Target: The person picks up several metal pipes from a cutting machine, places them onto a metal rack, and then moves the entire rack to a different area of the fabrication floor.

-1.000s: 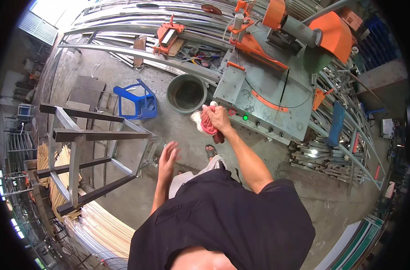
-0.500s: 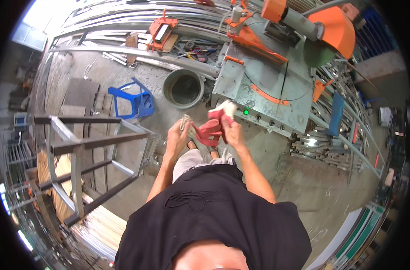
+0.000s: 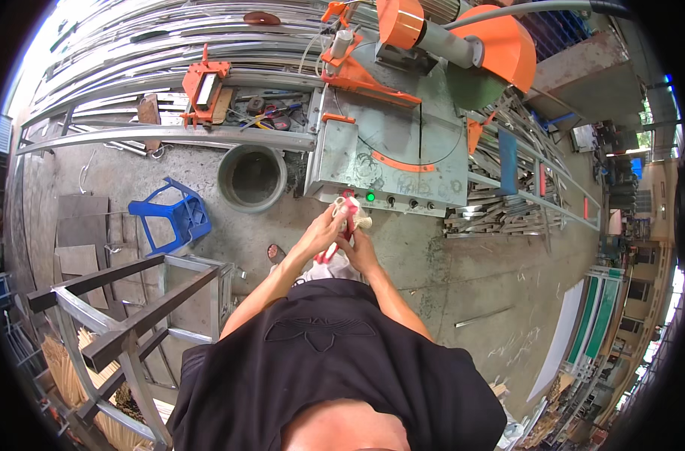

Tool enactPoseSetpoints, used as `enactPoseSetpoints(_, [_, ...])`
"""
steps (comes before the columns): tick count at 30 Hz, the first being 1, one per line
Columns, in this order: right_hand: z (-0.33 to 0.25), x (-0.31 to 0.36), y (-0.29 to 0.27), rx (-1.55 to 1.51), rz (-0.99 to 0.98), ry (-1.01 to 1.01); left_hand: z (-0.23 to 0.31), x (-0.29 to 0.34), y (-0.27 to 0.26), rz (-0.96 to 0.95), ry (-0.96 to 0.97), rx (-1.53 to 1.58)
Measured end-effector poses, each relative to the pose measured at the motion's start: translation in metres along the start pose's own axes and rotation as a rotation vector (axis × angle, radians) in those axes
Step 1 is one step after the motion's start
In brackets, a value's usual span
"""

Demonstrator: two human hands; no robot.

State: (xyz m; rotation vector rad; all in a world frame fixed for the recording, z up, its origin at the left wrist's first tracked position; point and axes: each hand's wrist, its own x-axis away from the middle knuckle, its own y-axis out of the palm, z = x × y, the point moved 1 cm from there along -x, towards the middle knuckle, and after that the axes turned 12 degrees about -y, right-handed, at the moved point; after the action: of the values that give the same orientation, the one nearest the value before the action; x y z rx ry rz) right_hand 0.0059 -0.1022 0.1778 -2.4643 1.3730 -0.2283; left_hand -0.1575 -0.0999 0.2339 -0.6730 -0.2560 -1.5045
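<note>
A pair of red and off-white work gloves (image 3: 350,210) is bunched between my two hands, in front of the grey saw table. My left hand (image 3: 321,231) has its fingers closed on the gloves from the left side. From below and to the right, my right hand (image 3: 360,252) grips them too. One red part of the gloves hangs down below my fingers. The fabric hides some fingertips, and I cannot make out where one glove ends and the other begins.
Ahead stands a cut-off saw table (image 3: 387,173) with an orange guard (image 3: 504,49) and a lit green button (image 3: 370,197). Left of it are a grey bucket (image 3: 252,178) and a tipped blue plastic stool (image 3: 169,216). A metal frame (image 3: 124,334) stands at my left; stacked metal offcuts (image 3: 500,216) lie right.
My hands have come together, bringing the gloves into one bunch; before, they were apart with a glove in each. The view has shifted right, so the saw appears further left.
</note>
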Motion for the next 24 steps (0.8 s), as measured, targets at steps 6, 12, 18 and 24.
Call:
enactPoseSetpoints(6, [0.061, -0.031, -0.055, 0.07, 0.365, 0.031, 0.016, -0.001, -0.036, -0.149, -0.052, 0.138])
enactPoseSetpoints(12, [0.112, -0.094, -0.117, 0.376, 0.432, 0.106, -0.075, 0.029, -0.112, 0.328, -0.276, -0.204])
enactPoseSetpoints(18, [0.156, -0.175, -0.052, -0.399, 0.159, 0.272, -0.161, 0.071, -0.109, 0.425, -0.521, -0.506])
enactPoseSetpoints(24, [0.17, -0.188, -0.094, -0.534, -0.005, 0.395, -0.136, 0.021, -0.129, 0.455, -0.463, -0.137])
